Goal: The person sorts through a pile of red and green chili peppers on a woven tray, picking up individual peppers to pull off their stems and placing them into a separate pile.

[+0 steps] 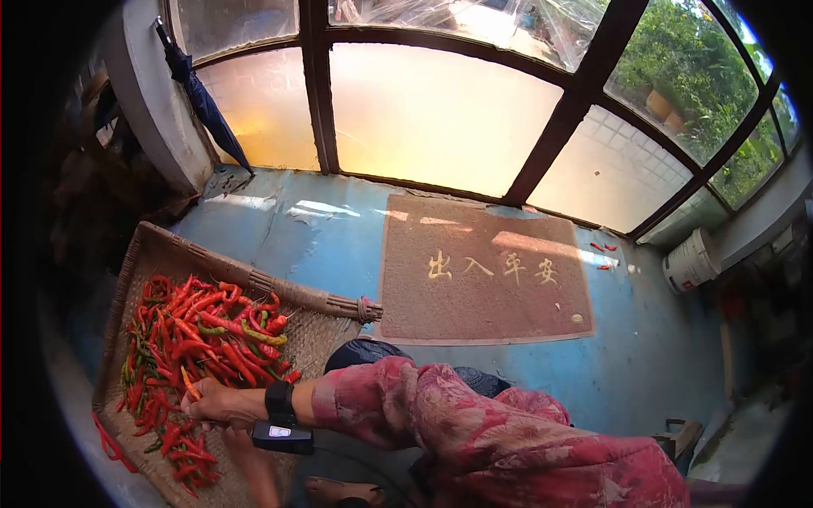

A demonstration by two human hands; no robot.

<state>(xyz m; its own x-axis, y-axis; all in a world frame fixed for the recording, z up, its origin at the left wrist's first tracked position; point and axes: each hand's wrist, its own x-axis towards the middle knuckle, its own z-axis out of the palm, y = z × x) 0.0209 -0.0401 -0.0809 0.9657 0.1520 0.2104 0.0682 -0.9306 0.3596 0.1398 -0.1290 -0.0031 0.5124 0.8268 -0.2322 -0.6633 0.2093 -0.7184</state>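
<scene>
My right hand (210,401) reaches across to the left over a shallow woven basket (318,334). Its fingers are closed on an orange-red chili pepper (188,381). A black band (279,402) circles that wrist, with a small black box (284,438) beside it. Just below, my left hand (241,447) is over the basket, partly hidden and blurred, so its fingers do not show clearly. Around and beyond both hands lies a heap of chili peppers (199,326), mostly red with some green ones. More red peppers (190,461) lie near the basket's front.
A brown doormat (483,296) with yellow characters lies on the blue floor (296,224). A folded umbrella (207,106) leans at the left by glazed doors (440,110). At the right are a white bucket (692,261) and several small red peppers (603,247) on the floor.
</scene>
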